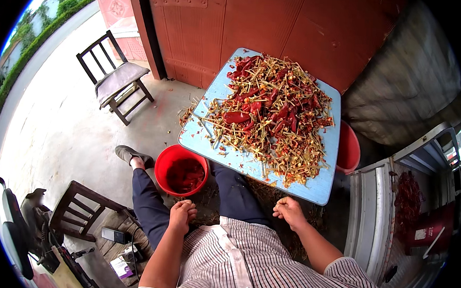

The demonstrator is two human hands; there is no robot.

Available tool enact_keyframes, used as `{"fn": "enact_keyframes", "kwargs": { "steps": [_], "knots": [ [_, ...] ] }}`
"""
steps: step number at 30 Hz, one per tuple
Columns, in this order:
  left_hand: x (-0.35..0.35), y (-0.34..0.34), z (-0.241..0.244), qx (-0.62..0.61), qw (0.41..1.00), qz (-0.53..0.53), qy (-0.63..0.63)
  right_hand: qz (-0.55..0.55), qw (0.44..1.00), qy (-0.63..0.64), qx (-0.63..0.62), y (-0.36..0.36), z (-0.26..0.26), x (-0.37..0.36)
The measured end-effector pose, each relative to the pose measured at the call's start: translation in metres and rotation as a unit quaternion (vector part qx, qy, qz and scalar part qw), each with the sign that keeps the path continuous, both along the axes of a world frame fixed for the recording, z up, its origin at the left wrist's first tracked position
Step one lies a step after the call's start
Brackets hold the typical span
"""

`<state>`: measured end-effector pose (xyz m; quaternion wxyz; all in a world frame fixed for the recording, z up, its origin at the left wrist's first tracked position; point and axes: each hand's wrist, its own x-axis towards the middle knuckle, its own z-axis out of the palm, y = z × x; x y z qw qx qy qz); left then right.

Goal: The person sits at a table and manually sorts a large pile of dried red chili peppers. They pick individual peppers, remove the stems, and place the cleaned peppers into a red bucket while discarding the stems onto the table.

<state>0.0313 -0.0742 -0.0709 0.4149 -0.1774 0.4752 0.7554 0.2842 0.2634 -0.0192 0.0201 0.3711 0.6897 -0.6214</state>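
My left hand (182, 214) is loosely curled above my lap, just below a red plastic bucket (160, 175) with dark red dried chili peppers (189, 178) inside. My right hand (288, 211), fingers curled in, hovers near the front edge of a light blue table (210, 152). Neither hand touches the table. Whether something small lies within the curled fingers cannot be told. On the table is a heap of dried chili stems and caps (297, 158), with whole red dried chili peppers (237, 117) among them.
A cushioned wooden chair (121, 78) stands at upper left, another wooden chair (80, 210) at lower left with small devices on its seat. Another red bucket (348, 147) is right of the table. Red wooden doors (257, 23) rise behind it. A metal-sided cargo bed (368, 219) holds more chilies.
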Motion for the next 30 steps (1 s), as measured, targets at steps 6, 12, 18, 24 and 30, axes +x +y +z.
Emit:
{"fn": "enact_keyframes", "kwargs": {
  "steps": [6, 12, 18, 24, 30],
  "knots": [
    [0.005, -0.004, 0.001, 0.068, 0.997, 0.031, 0.012, -0.009, 0.997, 0.074, -0.014, -0.023, 0.062, -0.028],
    [0.014, -0.003, 0.010, 0.044, 0.998, 0.017, 0.039, 0.009, 0.995, 0.098, 0.002, -0.031, 0.079, -0.031],
    [0.019, -0.005, 0.017, 0.029, 0.998, 0.038, 0.044, 0.004, 0.994, 0.112, 0.009, -0.033, 0.083, -0.030],
    [0.018, -0.015, -0.001, 0.092, 0.994, 0.025, 0.056, 0.008, 0.985, 0.163, 0.061, -0.020, 0.080, -0.050],
    [0.017, -0.021, -0.020, 0.105, 0.992, 0.020, 0.060, -0.014, 0.969, 0.188, 0.159, 0.006, 0.067, -0.076]
  ]
}}
